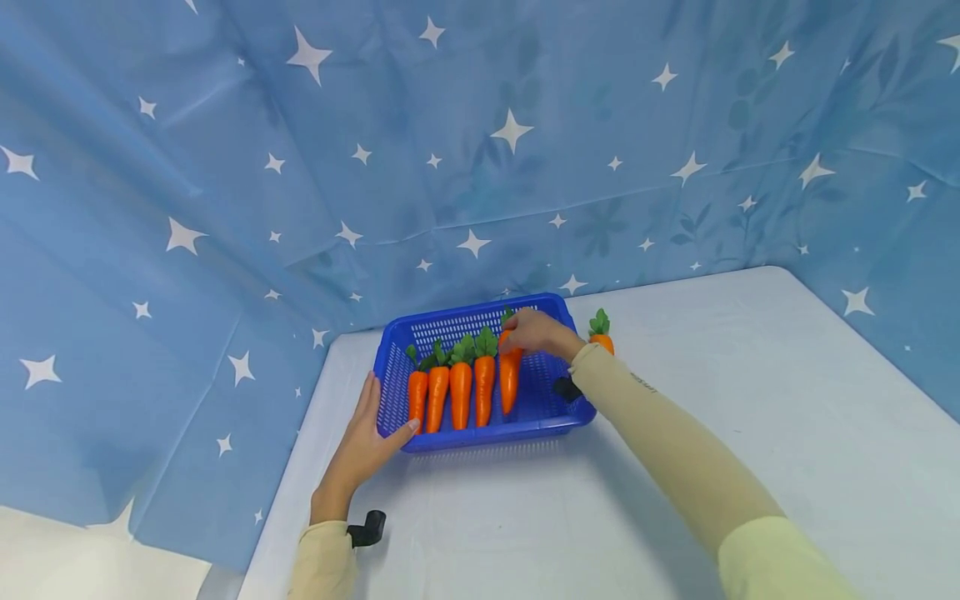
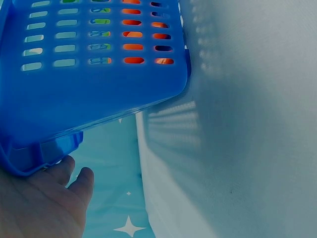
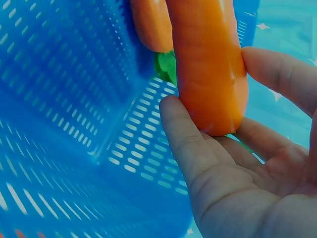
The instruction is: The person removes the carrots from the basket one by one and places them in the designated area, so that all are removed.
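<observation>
Fingers of the right hand (image 1: pixel 531 328) pinch an orange, leafy-topped carrot (image 1: pixel 509 382) in a blue plastic mesh basket (image 1: pixel 525 429); left hand (image 1: pixel 366 443) rests against it, straight-fingered. Placing step, I'd guess; next needs a gentle release.

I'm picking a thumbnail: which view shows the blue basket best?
The head view: it frames the whole blue basket, though partly covered. The left wrist view shows a cropped slotted side and rim; the right wrist view, cropped slotted parts.
</observation>
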Tool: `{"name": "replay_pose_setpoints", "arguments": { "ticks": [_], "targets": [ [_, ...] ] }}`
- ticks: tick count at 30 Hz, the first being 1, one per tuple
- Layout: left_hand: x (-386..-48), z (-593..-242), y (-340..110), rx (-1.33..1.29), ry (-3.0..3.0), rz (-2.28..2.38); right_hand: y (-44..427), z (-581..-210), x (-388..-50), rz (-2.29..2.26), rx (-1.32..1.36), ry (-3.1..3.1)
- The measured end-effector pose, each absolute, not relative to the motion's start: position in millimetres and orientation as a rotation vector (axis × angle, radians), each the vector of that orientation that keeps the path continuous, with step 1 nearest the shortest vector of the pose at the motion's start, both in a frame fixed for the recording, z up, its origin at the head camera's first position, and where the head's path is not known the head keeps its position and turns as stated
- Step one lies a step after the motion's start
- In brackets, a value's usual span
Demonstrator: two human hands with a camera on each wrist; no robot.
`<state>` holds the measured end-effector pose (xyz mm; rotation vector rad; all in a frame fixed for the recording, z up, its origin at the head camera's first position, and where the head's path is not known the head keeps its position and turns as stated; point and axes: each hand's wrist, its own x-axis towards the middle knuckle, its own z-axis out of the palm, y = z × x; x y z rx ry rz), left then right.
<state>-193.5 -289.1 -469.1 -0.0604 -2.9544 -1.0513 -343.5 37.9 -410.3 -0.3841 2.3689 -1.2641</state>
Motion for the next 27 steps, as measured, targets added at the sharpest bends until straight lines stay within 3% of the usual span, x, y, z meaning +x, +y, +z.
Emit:
{"name": "replay_pose_setpoints", "arguments": {
  "ticks": [27],
  "targets": [
    [-194, -469, -290, -0.086, -2.957, -1.074, 104, -374, -342, -1.286, -0.411, 2.342]
  ]
}}
